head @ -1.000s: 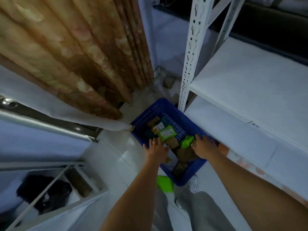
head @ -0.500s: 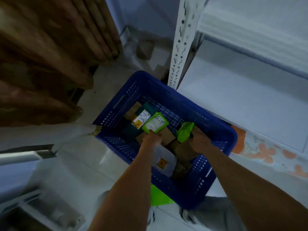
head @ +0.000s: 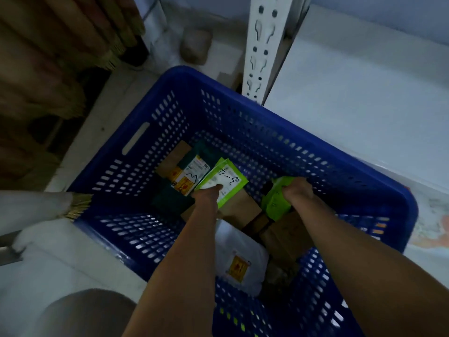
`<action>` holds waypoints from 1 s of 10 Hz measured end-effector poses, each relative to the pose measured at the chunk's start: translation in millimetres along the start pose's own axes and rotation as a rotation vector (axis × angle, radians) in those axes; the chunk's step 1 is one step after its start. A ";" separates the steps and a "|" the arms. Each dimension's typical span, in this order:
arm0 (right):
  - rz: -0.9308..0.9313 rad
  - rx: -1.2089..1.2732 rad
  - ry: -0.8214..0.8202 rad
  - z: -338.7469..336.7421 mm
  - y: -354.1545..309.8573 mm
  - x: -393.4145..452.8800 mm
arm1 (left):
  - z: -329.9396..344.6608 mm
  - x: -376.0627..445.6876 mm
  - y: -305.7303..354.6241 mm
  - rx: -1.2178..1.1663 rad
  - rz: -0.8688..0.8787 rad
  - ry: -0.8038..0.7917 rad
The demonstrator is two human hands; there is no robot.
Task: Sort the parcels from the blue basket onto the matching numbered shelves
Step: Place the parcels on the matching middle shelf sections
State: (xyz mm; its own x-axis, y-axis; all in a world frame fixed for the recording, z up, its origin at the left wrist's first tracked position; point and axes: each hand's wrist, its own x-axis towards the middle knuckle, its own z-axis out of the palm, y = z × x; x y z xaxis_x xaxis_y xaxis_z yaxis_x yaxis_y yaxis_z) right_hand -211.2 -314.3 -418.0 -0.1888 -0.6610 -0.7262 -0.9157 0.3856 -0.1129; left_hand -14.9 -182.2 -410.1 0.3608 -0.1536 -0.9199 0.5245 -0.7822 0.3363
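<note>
Both hands reach down into the blue basket (head: 170, 113), which stands on the pale floor just beside the white perforated shelf post (head: 263, 45); the left hand (head: 206, 195) has its fingers curled onto the near edge of a flat green parcel (head: 226, 181) that bears a white label with handwritten marks, and it appears to pinch that edge, though the fingertips themselves are hidden under the packet; the right hand (head: 297, 193) grips a second green parcel (head: 275, 203), crumpled and partly folded, with its fingers wrapped over the top of it; this packet sits by the basket's right wall. Around them the basket holds more parcels: a dark green packet with a white and yellow label (head: 189, 176) lies just left of the labelled green one and is partly overlapped by it; a brown cardboard box (head: 173, 156) lies behind that, toward the far left corner; another brown box (head: 239, 207) lies between the two forearms; a further brown box (head: 286, 234) sits beneath the right wrist; a white soft mailer with a yellow sticker (head: 240, 261) lies nearest the person, partly under the left forearm. To the right of the post stretches a white shelf board (head: 364, 93); brown curtain folds (head: 48, 57) hang at the upper left; a grey-clad knee (head: 82, 312) shows at the bottom left.
</note>
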 end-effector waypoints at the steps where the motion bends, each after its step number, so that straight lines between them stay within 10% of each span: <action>1: 0.008 0.069 0.031 1.4 -2.6 -2.3 | 0.3 17.9 -8.0 0.018 0.055 -0.027; 4: -0.041 0.281 -0.023 -21.4 -5.8 -46.7 | -4.2 -34.5 3.1 0.659 0.229 0.203; 7: -0.342 0.474 -0.079 -160.8 -1.6 -244.3 | -72.5 -241.2 64.0 0.106 0.356 0.255; 10: -0.739 0.513 -0.002 -357.8 -9.3 -488.8 | -144.0 -504.1 131.2 -0.075 0.297 -0.115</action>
State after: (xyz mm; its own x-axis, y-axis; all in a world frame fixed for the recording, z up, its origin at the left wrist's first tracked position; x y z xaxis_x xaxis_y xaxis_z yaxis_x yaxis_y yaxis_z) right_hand -237.3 -225.0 180.6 0.3865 -0.8537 -0.3489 -0.5322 0.1025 -0.8404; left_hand -16.9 -120.5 126.8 0.4193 -0.4391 -0.7946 0.4665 -0.6467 0.6035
